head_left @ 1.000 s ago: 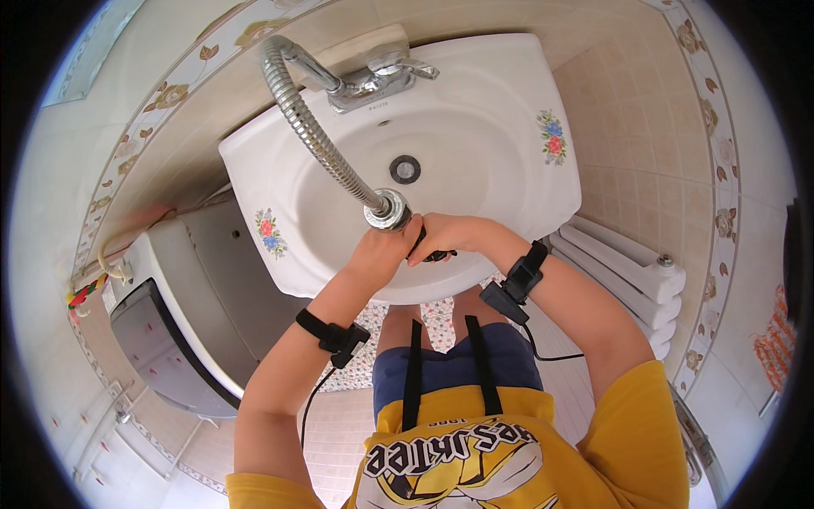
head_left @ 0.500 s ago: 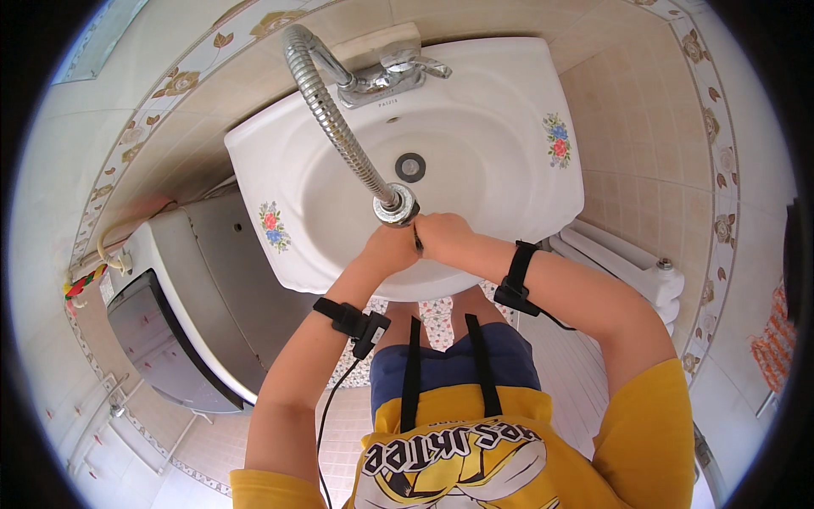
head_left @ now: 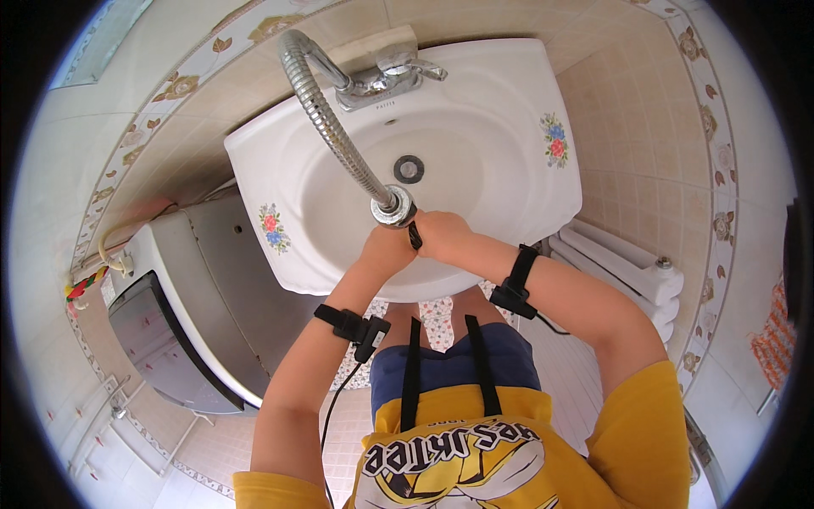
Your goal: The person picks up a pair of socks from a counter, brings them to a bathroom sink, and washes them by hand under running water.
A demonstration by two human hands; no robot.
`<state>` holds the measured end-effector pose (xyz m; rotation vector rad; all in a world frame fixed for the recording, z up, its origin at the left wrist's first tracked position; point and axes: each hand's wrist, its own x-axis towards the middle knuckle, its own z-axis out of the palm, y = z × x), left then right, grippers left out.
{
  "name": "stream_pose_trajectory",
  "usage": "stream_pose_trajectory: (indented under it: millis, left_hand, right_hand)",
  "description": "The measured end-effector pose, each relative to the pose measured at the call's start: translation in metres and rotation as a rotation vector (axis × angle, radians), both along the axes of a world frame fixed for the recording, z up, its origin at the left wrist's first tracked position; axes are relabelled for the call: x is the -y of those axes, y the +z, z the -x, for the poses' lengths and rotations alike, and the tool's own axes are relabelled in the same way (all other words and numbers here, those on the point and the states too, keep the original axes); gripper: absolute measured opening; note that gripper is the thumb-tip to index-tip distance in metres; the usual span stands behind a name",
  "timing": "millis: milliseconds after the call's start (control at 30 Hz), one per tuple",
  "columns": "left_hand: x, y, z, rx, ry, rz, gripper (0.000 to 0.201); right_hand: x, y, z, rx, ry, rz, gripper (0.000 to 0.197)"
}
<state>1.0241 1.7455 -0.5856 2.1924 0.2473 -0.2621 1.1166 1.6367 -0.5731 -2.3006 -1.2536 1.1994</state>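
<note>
My left hand (head_left: pixel 387 249) and my right hand (head_left: pixel 443 236) are close together over the near part of the white sink basin (head_left: pixel 500 161). Both are closed, with their fingers curled out of sight. A small dark thing (head_left: pixel 415 237) shows in the gap between them; its kind is hidden. Right above my hands hangs the round metal spout end (head_left: pixel 393 207) of a flexible silver faucet hose (head_left: pixel 335 127), which hides part of the left hand's fingers. No running water can be made out.
The faucet body with its lever (head_left: pixel 381 85) sits on the sink's back edge. A dark drain (head_left: pixel 409 169) lies mid-basin. To the left stands a grey-white appliance with a dark door (head_left: pixel 170 343); to the right, a white radiator (head_left: pixel 623 271). A cable runs from my left wrist strap (head_left: pixel 356 331).
My hands stay under the spout and have shifted only slightly. More of the dark thing between them shows now.
</note>
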Motion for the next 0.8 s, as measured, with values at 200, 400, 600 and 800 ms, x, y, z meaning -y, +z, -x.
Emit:
stream_pose_trajectory:
  millis: [200,400,600,800]
  left_hand:
    - [0.001,0.021,-0.003,-0.041,-0.047,-0.293,0.033]
    - [0.000,0.035,-0.005,-0.116,-0.191,-0.442,0.040]
    - [-0.001,0.042,-0.007,0.288,-0.336,-0.442,0.040]
    - [0.003,0.034,-0.001,0.134,-0.356,-0.472,0.032]
  right_hand:
    - [0.020,-0.006,-0.026,-0.724,-0.205,0.028,0.050]
    - [0.043,-0.006,-0.024,-1.935,-0.898,0.069,0.049]
    - [0.041,-0.004,-0.021,-1.523,-0.600,0.130,0.043]
    - [0.021,-0.004,-0.010,-0.930,-0.350,0.230,0.029]
